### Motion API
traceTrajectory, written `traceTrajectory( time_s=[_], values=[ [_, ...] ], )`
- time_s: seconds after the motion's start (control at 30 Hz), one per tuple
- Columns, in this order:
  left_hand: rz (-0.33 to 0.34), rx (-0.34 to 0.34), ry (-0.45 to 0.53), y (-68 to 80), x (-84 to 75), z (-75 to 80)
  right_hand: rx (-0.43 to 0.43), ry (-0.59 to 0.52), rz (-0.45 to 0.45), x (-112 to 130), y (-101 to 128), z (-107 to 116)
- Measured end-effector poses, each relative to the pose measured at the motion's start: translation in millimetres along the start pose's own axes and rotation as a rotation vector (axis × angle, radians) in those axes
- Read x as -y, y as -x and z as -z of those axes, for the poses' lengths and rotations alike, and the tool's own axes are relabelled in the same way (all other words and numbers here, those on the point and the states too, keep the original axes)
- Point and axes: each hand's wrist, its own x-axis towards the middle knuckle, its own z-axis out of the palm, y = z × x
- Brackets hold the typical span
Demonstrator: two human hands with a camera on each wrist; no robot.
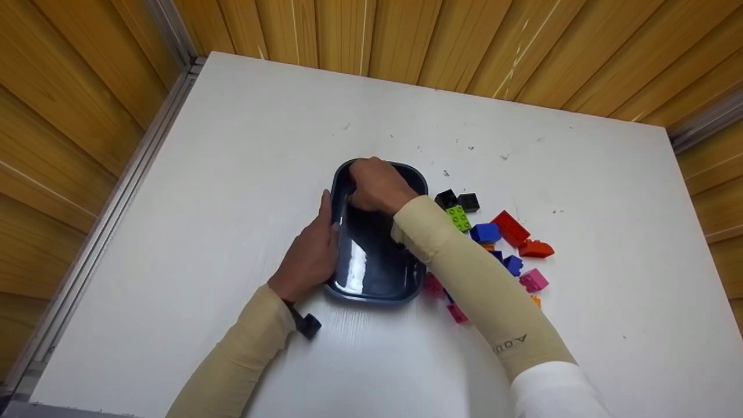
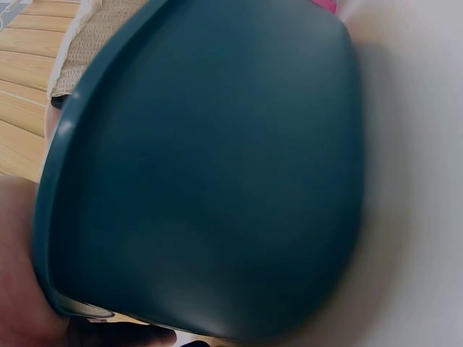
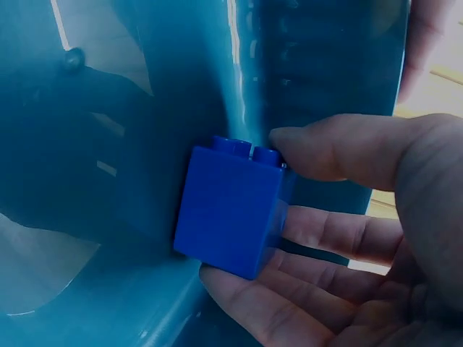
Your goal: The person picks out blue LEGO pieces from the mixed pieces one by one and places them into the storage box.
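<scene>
Right now the small blue plastic building block (image 3: 231,210) sits inside the dark blue glossy plastic tub (image 1: 371,273), up at its far end, studs pointing towards the tub's wall; the right hand (image 1: 377,186) has it pinched, thumb on the studded top and the other fingers (image 3: 318,238) curled along its side and underneath, as the right wrist view shows; from the head view that hand is dipped over the far rim and the block itself is hidden beneath it. Over on the other side, the left hand (image 1: 310,252) is laid against the tub's left wall, thumb up by the rim, fingers loosely wrapped on the outside, steadying it; the left wrist view is filled almost wholly by the tub's outer wall (image 2: 210,181), with a bit of that hand at the lower left edge. The tub stands on a white tabletop (image 1: 232,145), roughly at its middle; both forearms wear beige sleeves (image 1: 476,278). Just right of the tub lies a loose scatter of blocks: a lime green studded block (image 1: 458,218) nearest the right forearm; two black blocks (image 1: 457,201) beyond it; a red sloped block (image 1: 511,228); another blue block (image 1: 485,233); an orange-red piece (image 1: 535,249); a pink block (image 1: 533,280) nearer the person. Wooden slat walls (image 1: 406,35) close in the table.
</scene>
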Motion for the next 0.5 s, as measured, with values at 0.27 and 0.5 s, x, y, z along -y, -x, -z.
traceTrajectory(
  time_s=[0.27,0.5],
  values=[
    [0.047,0.026,-0.002,0.2,-1.6,1.1,-0.020,0.009,0.002,-2.4,2.9,-3.0],
    [0.055,0.024,0.005,0.4,-2.6,1.8,-0.041,-0.031,-0.017,-1.6,12.5,6.7]
  ],
)
